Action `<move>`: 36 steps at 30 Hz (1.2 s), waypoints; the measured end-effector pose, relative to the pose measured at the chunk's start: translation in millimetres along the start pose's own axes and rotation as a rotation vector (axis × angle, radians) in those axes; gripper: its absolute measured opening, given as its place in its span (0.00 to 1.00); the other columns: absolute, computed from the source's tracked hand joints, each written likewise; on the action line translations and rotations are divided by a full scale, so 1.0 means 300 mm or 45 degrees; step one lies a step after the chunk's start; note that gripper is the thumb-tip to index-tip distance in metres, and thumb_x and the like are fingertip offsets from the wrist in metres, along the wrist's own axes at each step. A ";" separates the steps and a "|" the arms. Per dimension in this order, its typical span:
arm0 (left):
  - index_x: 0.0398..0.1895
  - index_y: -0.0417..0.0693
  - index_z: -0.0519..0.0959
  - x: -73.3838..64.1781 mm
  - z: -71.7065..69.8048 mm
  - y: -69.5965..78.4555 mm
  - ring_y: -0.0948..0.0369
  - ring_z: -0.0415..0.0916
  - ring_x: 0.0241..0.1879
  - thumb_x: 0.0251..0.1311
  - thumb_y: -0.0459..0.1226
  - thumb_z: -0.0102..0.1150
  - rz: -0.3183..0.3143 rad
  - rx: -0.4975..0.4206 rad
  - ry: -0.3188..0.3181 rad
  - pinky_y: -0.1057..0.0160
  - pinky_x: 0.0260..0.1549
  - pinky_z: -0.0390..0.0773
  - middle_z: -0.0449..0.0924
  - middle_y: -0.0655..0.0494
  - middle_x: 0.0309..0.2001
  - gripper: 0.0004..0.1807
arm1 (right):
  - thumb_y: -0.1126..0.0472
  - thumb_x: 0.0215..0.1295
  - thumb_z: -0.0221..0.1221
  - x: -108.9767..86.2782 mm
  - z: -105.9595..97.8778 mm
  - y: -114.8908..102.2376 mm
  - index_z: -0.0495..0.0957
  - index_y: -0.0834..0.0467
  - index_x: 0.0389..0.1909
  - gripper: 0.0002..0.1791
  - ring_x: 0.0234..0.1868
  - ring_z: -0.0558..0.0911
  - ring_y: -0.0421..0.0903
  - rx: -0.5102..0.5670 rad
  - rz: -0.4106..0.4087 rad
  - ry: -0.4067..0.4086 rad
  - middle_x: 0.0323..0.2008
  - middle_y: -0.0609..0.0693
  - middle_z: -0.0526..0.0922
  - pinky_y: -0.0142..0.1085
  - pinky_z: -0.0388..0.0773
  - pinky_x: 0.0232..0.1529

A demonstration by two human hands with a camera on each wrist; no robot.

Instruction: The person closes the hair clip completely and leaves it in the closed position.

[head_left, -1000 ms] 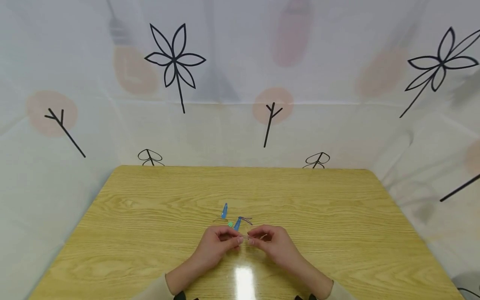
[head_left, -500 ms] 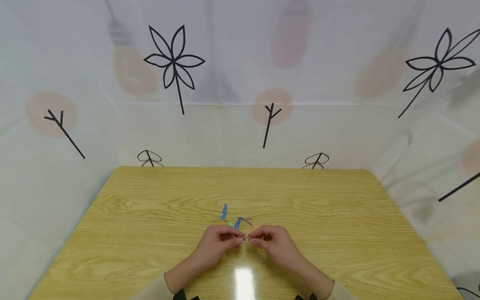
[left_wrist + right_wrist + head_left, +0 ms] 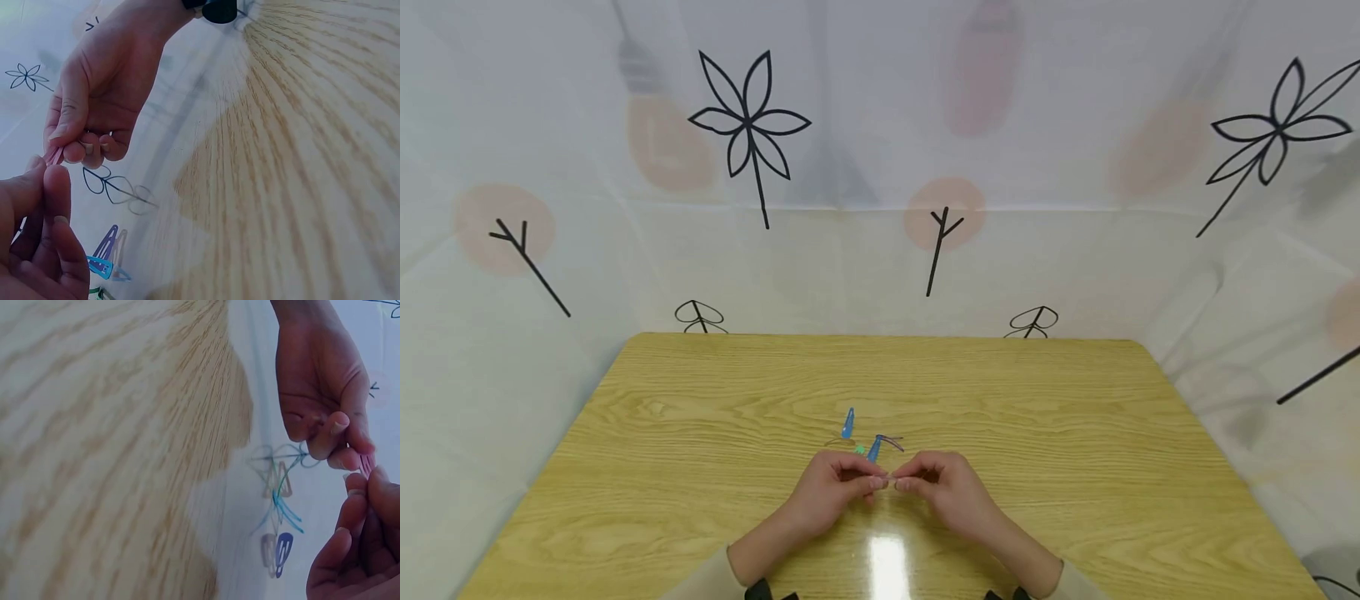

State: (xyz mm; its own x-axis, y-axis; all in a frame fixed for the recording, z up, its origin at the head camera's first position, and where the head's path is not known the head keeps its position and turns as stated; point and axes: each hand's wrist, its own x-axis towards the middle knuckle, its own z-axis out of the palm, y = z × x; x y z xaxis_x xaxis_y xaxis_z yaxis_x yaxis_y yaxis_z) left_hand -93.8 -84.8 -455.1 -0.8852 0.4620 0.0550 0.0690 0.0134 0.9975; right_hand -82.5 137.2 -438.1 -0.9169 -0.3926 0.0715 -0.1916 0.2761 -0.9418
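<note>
Both hands meet low in the middle of the head view. My left hand [image 3: 835, 492] pinches one end of a small pink hair clip [image 3: 54, 154] between thumb and fingertips. At its other end, my right hand [image 3: 947, 492] pinches the same clip. Slits run along the clip in the right wrist view, where a short stretch of it shows between the fingertips; the rest is hidden by them. Just beyond the hands lie a blue snap hair clip [image 3: 848, 423] and a second blue clip [image 3: 874, 450], partly covered by the left fingers.
A small green piece [image 3: 860, 449] lies between the blue clips, and thin dark purple prongs [image 3: 892, 441] stick out beside the nearer one. All rest on a wood-grain table [image 3: 737, 392]. A patterned white cloth [image 3: 827, 267] encloses its back and sides.
My right fingertips have shifted slightly left and closer to the left ones, and the pink clip between them has tilted a little. The clips on the table have not moved.
</note>
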 end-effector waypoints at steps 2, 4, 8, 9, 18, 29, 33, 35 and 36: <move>0.38 0.35 0.86 -0.002 -0.001 -0.003 0.55 0.81 0.28 0.61 0.30 0.66 0.005 0.008 -0.008 0.65 0.31 0.80 0.85 0.42 0.35 0.06 | 0.65 0.65 0.65 -0.001 0.002 0.001 0.86 0.59 0.36 0.03 0.35 0.82 0.48 0.009 0.004 -0.013 0.35 0.49 0.87 0.32 0.77 0.35; 0.38 0.35 0.86 -0.005 -0.003 -0.006 0.55 0.81 0.28 0.62 0.30 0.65 0.009 0.010 -0.023 0.64 0.32 0.80 0.85 0.42 0.35 0.06 | 0.65 0.64 0.65 -0.003 0.005 0.001 0.86 0.59 0.35 0.03 0.35 0.82 0.47 0.009 0.003 -0.024 0.34 0.49 0.86 0.33 0.77 0.35; 0.37 0.35 0.86 -0.009 -0.003 -0.004 0.55 0.81 0.27 0.62 0.30 0.65 -0.008 -0.005 -0.048 0.64 0.33 0.80 0.85 0.41 0.35 0.05 | 0.65 0.64 0.65 -0.007 0.006 0.004 0.86 0.57 0.34 0.02 0.34 0.81 0.45 0.001 -0.013 -0.032 0.33 0.48 0.86 0.33 0.76 0.35; 0.37 0.34 0.86 -0.010 -0.003 -0.002 0.55 0.81 0.27 0.62 0.30 0.65 -0.012 -0.010 -0.048 0.64 0.32 0.80 0.85 0.41 0.34 0.05 | 0.65 0.64 0.65 -0.008 0.006 0.006 0.86 0.57 0.34 0.02 0.34 0.81 0.44 0.001 -0.018 -0.032 0.33 0.48 0.86 0.33 0.76 0.35; 0.39 0.36 0.86 -0.008 -0.004 0.004 0.57 0.80 0.28 0.64 0.31 0.64 -0.065 -0.021 -0.043 0.64 0.32 0.80 0.85 0.44 0.36 0.06 | 0.63 0.64 0.65 -0.013 0.005 0.004 0.86 0.58 0.35 0.03 0.35 0.82 0.45 0.040 0.018 -0.026 0.34 0.49 0.87 0.33 0.78 0.36; 0.41 0.37 0.86 -0.007 -0.017 -0.008 0.56 0.81 0.29 0.65 0.33 0.63 -0.077 0.004 -0.068 0.66 0.30 0.78 0.86 0.44 0.36 0.08 | 0.60 0.67 0.64 -0.017 -0.016 0.013 0.87 0.58 0.39 0.06 0.35 0.82 0.48 0.021 0.084 -0.050 0.36 0.51 0.87 0.33 0.76 0.33; 0.41 0.38 0.86 -0.010 -0.019 -0.009 0.56 0.81 0.29 0.65 0.34 0.63 -0.111 0.008 -0.071 0.68 0.27 0.76 0.86 0.44 0.36 0.07 | 0.59 0.66 0.65 -0.018 -0.017 0.016 0.88 0.55 0.38 0.06 0.36 0.81 0.46 -0.032 0.105 -0.058 0.36 0.48 0.87 0.33 0.76 0.34; 0.40 0.39 0.86 -0.011 -0.018 -0.009 0.56 0.81 0.29 0.65 0.33 0.64 -0.121 0.013 -0.072 0.68 0.26 0.75 0.86 0.44 0.36 0.07 | 0.59 0.66 0.65 -0.018 -0.018 0.018 0.88 0.54 0.37 0.05 0.36 0.81 0.44 -0.062 0.107 -0.056 0.36 0.46 0.87 0.34 0.76 0.35; 0.40 0.39 0.86 -0.011 -0.018 -0.010 0.56 0.81 0.29 0.65 0.33 0.64 -0.126 0.023 -0.072 0.68 0.26 0.75 0.86 0.44 0.35 0.06 | 0.58 0.65 0.66 -0.018 -0.019 0.018 0.88 0.53 0.37 0.05 0.36 0.81 0.43 -0.080 0.108 -0.055 0.36 0.46 0.87 0.34 0.76 0.35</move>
State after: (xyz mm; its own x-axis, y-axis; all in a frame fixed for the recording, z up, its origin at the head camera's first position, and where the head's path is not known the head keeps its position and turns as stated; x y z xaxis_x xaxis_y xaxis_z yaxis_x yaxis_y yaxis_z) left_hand -93.5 -91.2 -458.0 -0.8605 0.5073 -0.0464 -0.0083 0.0771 0.9970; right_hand -80.5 145.7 -441.8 -0.9152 -0.4023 -0.0230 -0.1368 0.3638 -0.9214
